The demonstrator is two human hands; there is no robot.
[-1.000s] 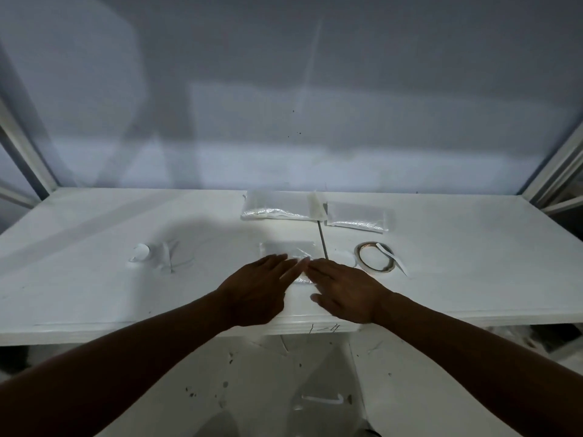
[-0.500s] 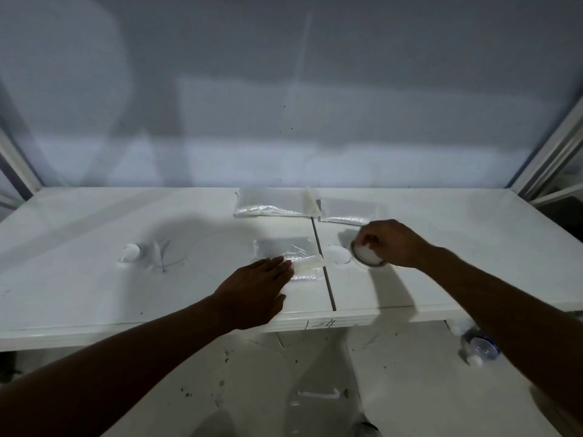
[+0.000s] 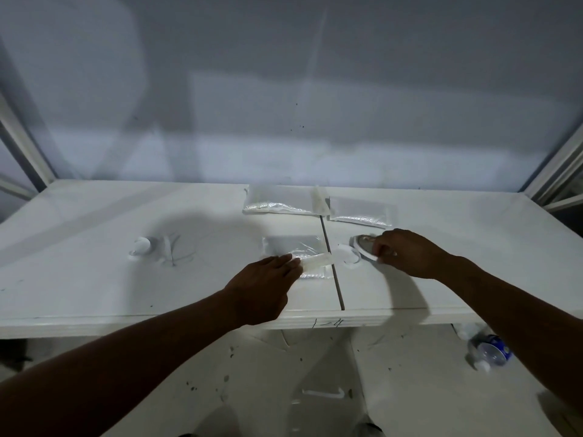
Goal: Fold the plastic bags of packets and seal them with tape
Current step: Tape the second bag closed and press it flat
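Two hands work just below the middle of the frame. The left hand (image 3: 268, 288) lies flat, fingers straight and together, pressing on the near edge of a clear folded bag (image 3: 295, 252), most likely so that the fold cannot spring open before it is taped. The right hand (image 3: 407, 253), to the right of centre, has its fingers curled round a tape roll (image 3: 362, 246), which it holds tilted just above the surface, probably to free a length of tape for that fold. The bag sits near the centre of the white table (image 3: 94, 272), touching the dark seam (image 3: 339, 291) that runs towards the front edge. Further back, above the hands in the picture, the rear left bag (image 3: 277, 203) and the rear right bag (image 3: 359, 211) lie side by side against the wall, seemingly set out of the way. At centre left a small white object (image 3: 140, 246) rests on the table; what it is cannot be told. A plain grey wall (image 3: 284, 89) fills the upper half, with pale metal frames at both edges. Below, a stained light floor (image 3: 268, 373) shows, with a plastic bottle (image 3: 490, 351) lying at lower right.
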